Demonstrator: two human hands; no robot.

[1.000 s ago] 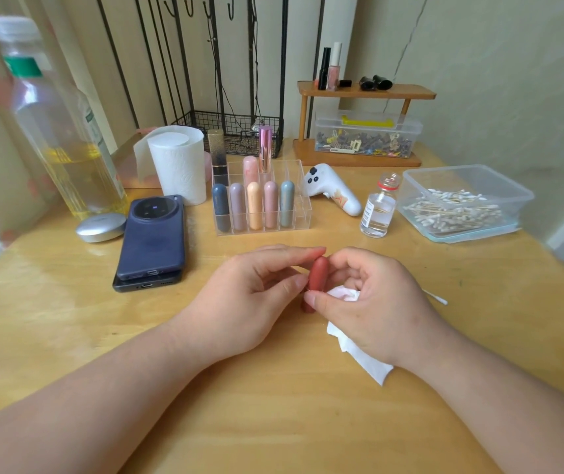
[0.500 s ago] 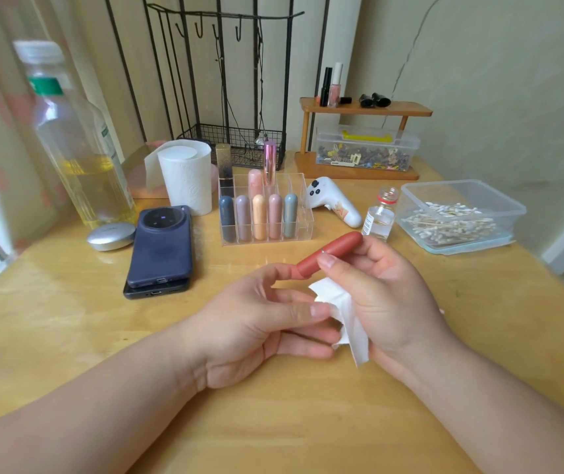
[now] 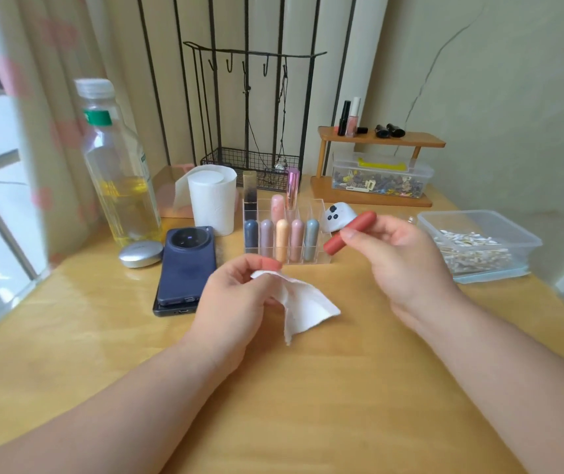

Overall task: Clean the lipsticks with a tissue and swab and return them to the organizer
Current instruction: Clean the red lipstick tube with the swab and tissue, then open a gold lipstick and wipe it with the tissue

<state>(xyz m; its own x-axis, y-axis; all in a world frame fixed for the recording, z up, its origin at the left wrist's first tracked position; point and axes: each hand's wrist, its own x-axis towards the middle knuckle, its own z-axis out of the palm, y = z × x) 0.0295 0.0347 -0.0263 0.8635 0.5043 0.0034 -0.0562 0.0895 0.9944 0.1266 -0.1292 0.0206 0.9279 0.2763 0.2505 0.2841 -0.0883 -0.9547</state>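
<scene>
Mid-task, return step likely. Right hand point(image 3: 400, 265) pinches the red lipstick point(image 3: 350, 231) between thumb and fingers, held tilted in the air just right of the organizer point(image 3: 318, 202), not in a slot yet. Left hand point(image 3: 236, 299) pinches the tissue point(image 3: 304, 304) over the middle of the table point(image 3: 308, 388), its loose corner hanging down. No swab in either hand. Wiping of this stick looks finished, going by the tissue held apart from it; swab step cannot tell. Left to do: slot the red one in, maybe the other sticks, whose clean state doesn't show. Organizer is clear acrylic, near the middle of the far edge. Its front row has five upright lipsticks point(image 3: 282, 239): dark blue, mauve, peach, pink, grey-blue. The back row has a marbled pink one point(image 3: 277, 206) and two taller tubes. A right-end front slot seems free, not certain. Swab tub point(image 3: 479, 217) sits by the right edge, lid off, with a pile of cotton swabs point(image 3: 472, 248) inside.
</scene>
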